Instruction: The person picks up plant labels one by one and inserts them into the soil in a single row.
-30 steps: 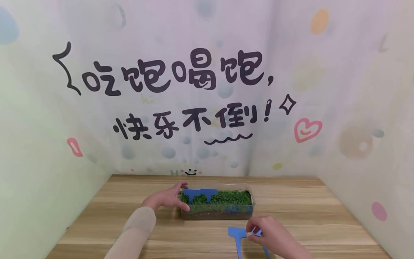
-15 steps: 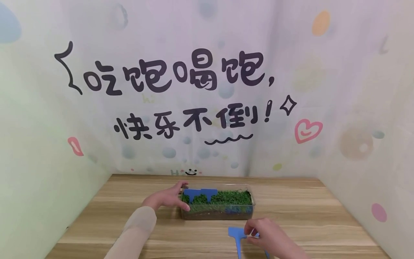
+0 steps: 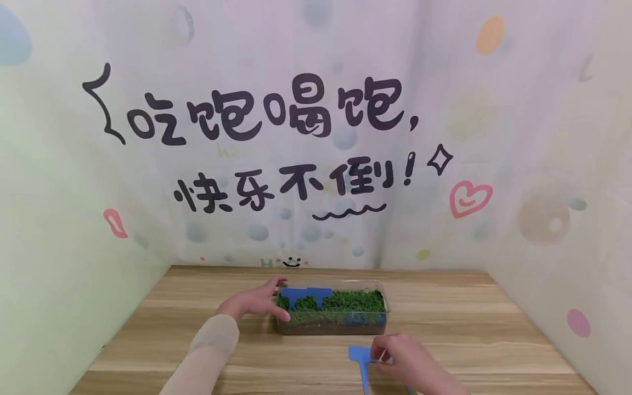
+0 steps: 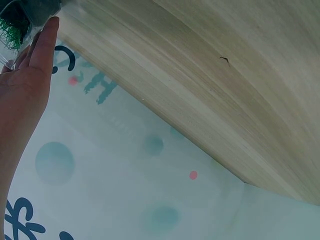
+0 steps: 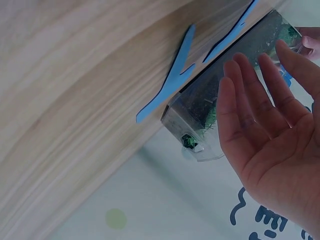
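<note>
My left hand [image 3: 254, 302] holds the left end of a clear plastic box [image 3: 331, 328], thumb at the front wall and fingers behind. Soil and green grass [image 3: 355, 302] fill the box. Two blue T-shaped plant labels [image 3: 294, 294] stand upright side by side in its left part. On the table in front lie two more: one blue label [image 3: 359, 354] shows almost whole, while the other is mostly hidden under my right hand [image 3: 412, 359]. That hand hovers over them with relaxed fingers and an empty palm, as the right wrist view shows; there both labels [image 5: 172, 80] lie beyond the fingertips.
The wooden table [image 3: 469, 307] reaches back to a white printed curtain [image 3: 296, 236] with large black characters. Pale side walls [image 3: 64, 263] close in on the left and right. A small dark mark [image 4: 224, 59] shows on the tabletop in the left wrist view.
My right hand has shifted slightly left over the loose labels, covering more of the right one. The left hand and the box stay where they were.
</note>
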A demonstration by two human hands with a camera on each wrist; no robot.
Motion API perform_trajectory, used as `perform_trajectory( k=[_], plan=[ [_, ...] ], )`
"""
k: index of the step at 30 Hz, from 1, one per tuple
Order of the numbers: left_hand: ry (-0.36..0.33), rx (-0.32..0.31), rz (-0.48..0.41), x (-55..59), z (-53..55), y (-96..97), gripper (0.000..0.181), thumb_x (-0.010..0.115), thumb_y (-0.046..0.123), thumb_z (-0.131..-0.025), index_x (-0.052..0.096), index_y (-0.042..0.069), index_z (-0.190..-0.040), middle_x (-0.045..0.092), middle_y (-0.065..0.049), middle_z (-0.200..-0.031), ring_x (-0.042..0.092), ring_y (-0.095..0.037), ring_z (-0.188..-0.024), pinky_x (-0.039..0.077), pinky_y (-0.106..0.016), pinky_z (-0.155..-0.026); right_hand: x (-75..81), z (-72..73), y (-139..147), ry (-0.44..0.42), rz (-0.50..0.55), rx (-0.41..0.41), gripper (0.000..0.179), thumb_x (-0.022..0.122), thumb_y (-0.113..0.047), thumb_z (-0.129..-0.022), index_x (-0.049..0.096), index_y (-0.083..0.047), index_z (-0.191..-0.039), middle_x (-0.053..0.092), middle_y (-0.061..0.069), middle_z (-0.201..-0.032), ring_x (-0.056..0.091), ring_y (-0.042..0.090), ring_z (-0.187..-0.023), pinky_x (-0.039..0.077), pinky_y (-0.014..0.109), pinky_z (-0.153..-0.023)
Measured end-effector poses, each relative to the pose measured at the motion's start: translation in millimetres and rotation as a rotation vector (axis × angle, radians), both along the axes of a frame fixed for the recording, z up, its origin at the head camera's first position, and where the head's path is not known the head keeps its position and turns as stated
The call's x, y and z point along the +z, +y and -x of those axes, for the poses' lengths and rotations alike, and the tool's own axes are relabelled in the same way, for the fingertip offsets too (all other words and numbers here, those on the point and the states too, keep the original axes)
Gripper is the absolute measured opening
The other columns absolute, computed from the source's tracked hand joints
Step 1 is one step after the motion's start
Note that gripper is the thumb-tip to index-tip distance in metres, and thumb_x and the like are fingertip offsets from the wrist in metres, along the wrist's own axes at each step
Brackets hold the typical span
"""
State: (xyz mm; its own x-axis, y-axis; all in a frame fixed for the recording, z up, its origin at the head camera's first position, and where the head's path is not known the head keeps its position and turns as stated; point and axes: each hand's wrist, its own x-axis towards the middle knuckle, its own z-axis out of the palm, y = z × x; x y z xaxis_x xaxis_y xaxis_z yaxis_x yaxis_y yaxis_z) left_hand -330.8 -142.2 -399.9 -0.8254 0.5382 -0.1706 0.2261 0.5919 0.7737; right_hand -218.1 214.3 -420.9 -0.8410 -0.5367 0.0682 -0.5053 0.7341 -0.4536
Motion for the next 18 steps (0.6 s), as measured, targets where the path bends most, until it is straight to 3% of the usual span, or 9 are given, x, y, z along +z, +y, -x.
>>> perform_trajectory(
  k=[9, 18],
  plan=[
    [-0.002, 0.002, -0.005, 0.0, -0.5, -0.2, 0.098, 0.080, 0.020, -0.085, 0.015, 0.002, -0.156, 0.023, -0.025, -0.161, 0.026, -0.051, -0.146, 0.031, -0.062, -0.115, -2.1, 1.8, -6.4, -0.032, -0.005, -0.004, 0.010, 0.078, -0.020, -0.085, 0.069, -0.018, -0.083, 0.068, -0.013, -0.079, 0.060, -0.003, -0.071, 0.051, 0.021, -0.063],
    [0.007, 0.002, 0.003, 0.5, -1.0, 0.0, 0.097, 0.080, 0.021, -0.085, 0.016, 0.002, -0.155, 0.024, -0.025, -0.160, 0.026, -0.050, -0.146, 0.031, -0.061, -0.115, -5.3, -2.5, -10.3, 0.048, -0.016, 0.006, 0.013, 0.079, -0.015, -0.081, 0.066, -0.019, -0.079, 0.067, -0.012, -0.076, 0.058, -0.005, -0.069, 0.050, 0.019, -0.061]
  ],
)
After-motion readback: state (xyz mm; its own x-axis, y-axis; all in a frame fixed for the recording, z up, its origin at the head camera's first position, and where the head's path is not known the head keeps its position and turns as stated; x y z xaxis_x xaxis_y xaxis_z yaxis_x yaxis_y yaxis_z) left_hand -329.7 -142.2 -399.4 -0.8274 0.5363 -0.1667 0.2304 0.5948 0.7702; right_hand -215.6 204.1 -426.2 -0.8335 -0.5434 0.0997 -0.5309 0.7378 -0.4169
